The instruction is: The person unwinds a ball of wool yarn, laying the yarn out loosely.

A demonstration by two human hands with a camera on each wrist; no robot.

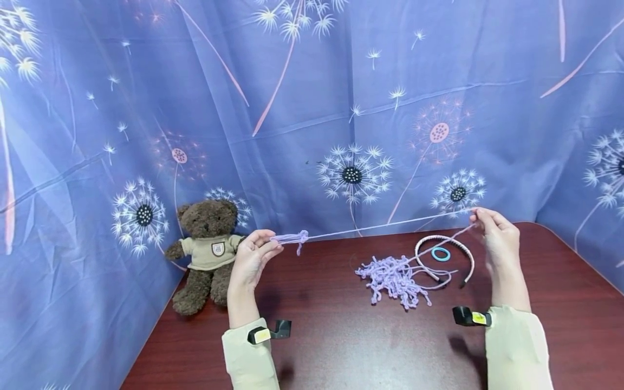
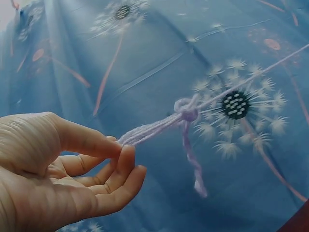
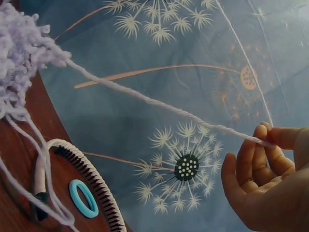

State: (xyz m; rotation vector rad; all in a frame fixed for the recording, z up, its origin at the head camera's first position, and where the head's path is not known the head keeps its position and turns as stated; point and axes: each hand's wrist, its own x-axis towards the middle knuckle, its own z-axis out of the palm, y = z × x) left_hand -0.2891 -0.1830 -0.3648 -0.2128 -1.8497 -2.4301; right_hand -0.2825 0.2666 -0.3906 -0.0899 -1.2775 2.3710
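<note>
1. A blue fabric curtain printed with white and pink dandelion heads [image 1: 351,108] hangs behind the table and also closes the left and right sides.
2. The cloth has soft folds and long creases, and it reaches down to the table edge.
3. A dark reddish-brown wooden table with a rounded corner [image 1: 341,346] fills the lower part of the head view.
4. The light is even and bright, and it makes only soft shadows on the table surface.

One bear [image 1: 207,249], one headband [image 1: 446,241], one ring [image 1: 441,254]
</note>
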